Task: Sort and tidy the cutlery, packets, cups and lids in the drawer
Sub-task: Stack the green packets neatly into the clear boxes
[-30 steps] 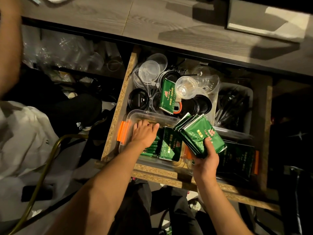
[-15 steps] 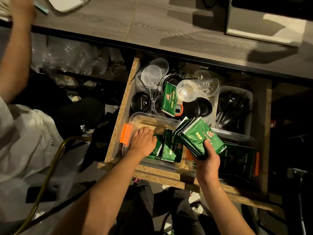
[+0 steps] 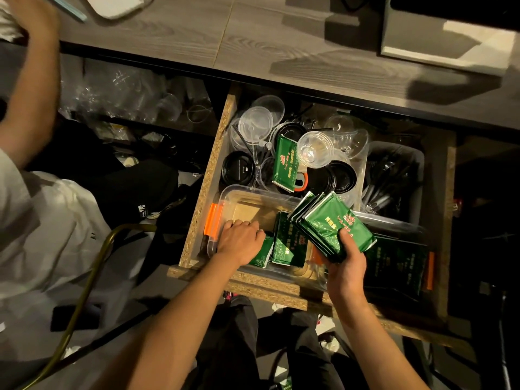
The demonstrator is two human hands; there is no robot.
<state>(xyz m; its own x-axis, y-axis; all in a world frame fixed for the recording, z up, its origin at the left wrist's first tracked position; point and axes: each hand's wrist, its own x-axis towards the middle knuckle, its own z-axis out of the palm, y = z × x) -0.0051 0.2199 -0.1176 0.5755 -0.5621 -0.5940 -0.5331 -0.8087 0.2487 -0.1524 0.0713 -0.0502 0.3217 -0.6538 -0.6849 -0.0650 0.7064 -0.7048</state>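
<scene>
Meanwhile, right hand [image 3: 344, 264] grips fanned green packets [image 3: 334, 225]; left hand [image 3: 240, 242] lies curled on binned packets [image 3: 289, 243].

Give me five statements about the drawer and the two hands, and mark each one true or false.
1. The right hand grips a fanned stack of green packets. True.
2. The left hand holds a black lid. False: it rests on green packets inside the clear box with orange clips.
3. One green packet lies among the cups and lids at the back of the drawer. True.
4. The clear cup stands in the box with orange clips. False: it lies in the back pile, beside the black lids.
5. The black cutlery sits in a bin at the right side of the drawer. True.
</scene>
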